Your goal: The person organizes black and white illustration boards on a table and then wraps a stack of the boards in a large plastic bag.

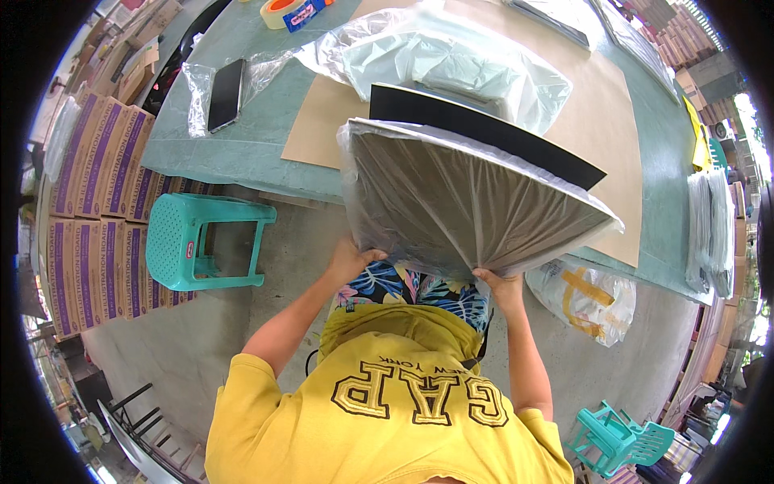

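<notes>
Both of my hands grip a thick stack of boards in a clear plastic bag (451, 194), tilted up over the table's near edge. My left hand (355, 260) closes on its lower left corner, the thumb on the plastic. Further right, my right hand (500, 286) pinches the lower edge of the bag. The plastic lies in creases fanning out from that thumb. Beyond the stack's upper edge a black board (484, 137) shows; whether it is inside the bag I cannot tell. The fingers under the stack are hidden.
Brown paper (617, 153) covers part of the green table (242, 157), with loose clear plastic (459, 60), a phone (226, 95) and a tape roll (282, 11) on the table. A teal stool (181, 242) and stacked cartons (93, 266) stand left. A taped plastic bundle (588, 302) lies right.
</notes>
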Tool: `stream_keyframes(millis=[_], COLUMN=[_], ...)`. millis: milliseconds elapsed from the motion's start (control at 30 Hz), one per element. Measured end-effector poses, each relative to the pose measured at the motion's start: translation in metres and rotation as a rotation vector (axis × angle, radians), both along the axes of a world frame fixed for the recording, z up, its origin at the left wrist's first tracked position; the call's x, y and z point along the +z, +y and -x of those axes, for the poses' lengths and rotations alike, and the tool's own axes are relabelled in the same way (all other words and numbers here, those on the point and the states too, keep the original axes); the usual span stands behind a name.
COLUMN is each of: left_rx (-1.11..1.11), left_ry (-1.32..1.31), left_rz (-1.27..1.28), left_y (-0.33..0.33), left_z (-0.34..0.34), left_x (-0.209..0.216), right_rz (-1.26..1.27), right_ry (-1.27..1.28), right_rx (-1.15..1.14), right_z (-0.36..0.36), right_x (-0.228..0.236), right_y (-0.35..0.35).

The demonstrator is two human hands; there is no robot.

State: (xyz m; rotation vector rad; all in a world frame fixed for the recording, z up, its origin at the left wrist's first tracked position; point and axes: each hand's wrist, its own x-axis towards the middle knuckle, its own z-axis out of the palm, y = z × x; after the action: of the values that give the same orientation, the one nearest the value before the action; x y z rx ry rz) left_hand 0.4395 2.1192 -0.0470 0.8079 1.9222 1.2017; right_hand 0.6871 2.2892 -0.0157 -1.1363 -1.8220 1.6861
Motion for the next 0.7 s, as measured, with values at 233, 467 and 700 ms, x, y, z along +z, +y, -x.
stream_keyframes(millis=[233, 467, 700], left_rx=[-0.083, -0.511, -0.183], left_ry=[-0.018, 0.129, 0.728], left_rz=[0.223, 0.019, -0.086], left_y=[-0.038, -0.036, 0.024], left_z=[0.001, 0.045, 0.092], left_x=[-0.081, -0.009, 0.236], right_rz=[-0.298, 0.040, 0.061], right_ry=[-0.238, -0.220, 0.039], right_rx=[0.173, 0.178, 0.187], right_z=[-0.035, -0.033, -0.036], right_x=[-0.073, -0.058, -0.093], right_y=[-0.015, -0.021, -0.016])
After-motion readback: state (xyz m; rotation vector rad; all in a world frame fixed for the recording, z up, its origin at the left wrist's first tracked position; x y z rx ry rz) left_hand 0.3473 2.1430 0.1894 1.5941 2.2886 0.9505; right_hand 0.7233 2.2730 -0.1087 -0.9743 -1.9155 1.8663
